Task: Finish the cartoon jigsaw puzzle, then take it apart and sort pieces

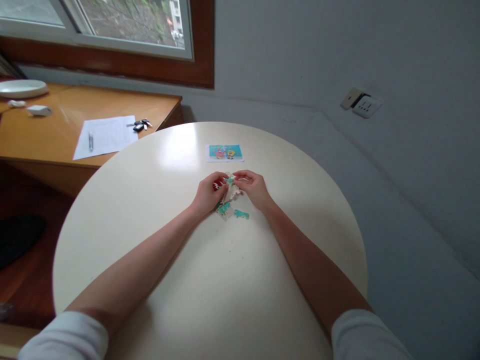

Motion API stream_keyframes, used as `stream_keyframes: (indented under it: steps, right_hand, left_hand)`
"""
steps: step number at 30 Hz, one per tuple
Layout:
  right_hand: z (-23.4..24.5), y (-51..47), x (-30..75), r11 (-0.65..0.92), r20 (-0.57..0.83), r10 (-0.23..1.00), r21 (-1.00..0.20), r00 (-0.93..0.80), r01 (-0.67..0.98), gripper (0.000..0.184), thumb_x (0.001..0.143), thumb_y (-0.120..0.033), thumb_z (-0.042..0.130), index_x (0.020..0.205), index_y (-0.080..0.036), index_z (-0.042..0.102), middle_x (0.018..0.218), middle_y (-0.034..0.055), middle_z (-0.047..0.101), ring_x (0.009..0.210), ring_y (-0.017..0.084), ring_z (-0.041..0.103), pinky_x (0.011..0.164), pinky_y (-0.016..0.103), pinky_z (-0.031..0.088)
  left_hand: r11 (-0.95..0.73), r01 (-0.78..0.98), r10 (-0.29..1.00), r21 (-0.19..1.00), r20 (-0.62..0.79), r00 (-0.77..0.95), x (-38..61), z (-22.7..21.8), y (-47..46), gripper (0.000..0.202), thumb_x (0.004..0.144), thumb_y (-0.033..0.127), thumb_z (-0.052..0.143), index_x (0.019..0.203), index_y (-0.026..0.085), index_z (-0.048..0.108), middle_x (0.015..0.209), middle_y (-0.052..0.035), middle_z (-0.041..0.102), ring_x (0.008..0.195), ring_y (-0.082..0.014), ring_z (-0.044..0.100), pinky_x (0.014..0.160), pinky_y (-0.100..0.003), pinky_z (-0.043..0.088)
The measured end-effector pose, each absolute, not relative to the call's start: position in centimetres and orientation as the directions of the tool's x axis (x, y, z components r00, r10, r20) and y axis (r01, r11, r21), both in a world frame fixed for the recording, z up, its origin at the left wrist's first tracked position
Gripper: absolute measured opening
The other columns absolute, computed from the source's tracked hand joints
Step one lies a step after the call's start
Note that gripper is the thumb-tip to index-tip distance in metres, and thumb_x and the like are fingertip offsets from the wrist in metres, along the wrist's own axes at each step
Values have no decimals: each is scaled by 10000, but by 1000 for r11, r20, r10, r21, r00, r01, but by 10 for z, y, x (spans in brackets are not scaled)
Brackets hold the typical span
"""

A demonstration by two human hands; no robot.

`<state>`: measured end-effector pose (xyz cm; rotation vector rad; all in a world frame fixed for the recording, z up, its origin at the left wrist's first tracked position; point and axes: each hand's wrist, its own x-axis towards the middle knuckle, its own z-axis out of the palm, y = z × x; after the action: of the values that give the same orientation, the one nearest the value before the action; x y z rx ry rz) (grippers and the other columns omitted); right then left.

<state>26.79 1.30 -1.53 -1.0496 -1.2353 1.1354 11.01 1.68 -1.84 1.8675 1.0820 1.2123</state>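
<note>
Both hands meet over a small heap of jigsaw puzzle pieces [225, 210] near the middle of the round white table. My left hand [210, 191] is closed, its thumb and fingers pinching teal puzzle pieces. From the other side, my right hand [254, 187] pinches at the same cluster of puzzle pieces [230, 181], thumb and forefinger together. Pale backs of some pieces show between the hands. A joined teal and yellow strip of pieces [242, 214] lies flat just below the heap. Beyond the hands rests a picture card [225, 153] with cartoon figures on teal.
The round table [168, 290] stands against a pale wall. At the left, a wooden desk [56, 135] bears a paper sheet [107, 132], a pen [90, 141], keys [140, 125], a small white box [39, 110] and a white round object [22, 88]. A wall socket [366, 106] is at right.
</note>
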Motion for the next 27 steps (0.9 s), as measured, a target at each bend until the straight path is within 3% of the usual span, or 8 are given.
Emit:
stream_keyframes:
  steps: [6,14,19,27]
  right_hand:
    - [-14,11,266,137,141,989,-988,-47,-69,363,546,-337,757,838,-166,625,683,-17,584,558,88,526,459,200,369]
    - [-12,10,264,150,157,983,-986,-93,-75,409,514,-335,789,841,-162,614,607,-43,551,501,70,482,424,191,351]
    - [-13,11,265,146,152,984,-987,-99,-65,410,515,-336,788,839,-161,607,599,-46,546,478,63,462,401,188,330]
    - [-14,11,265,178,181,981,-983,-75,-49,355,569,-335,740,846,-160,602,587,-55,517,462,58,434,399,196,329]
  left_hand:
    - [-456,295,888,840,405,218,111,-17,16,180,716,250,612,879,174,609,780,-18,609,674,-114,541,588,-225,442]
    - [-477,310,878,823,431,207,111,-18,16,215,713,352,655,831,179,605,685,11,533,609,-100,474,532,-212,414]
    - [-486,321,872,813,431,230,112,-15,13,158,718,318,633,714,169,581,649,12,537,595,-98,465,534,-217,393]
    - [-435,307,896,846,376,235,112,-11,10,50,657,144,540,681,160,581,607,26,547,575,-90,472,554,-219,388]
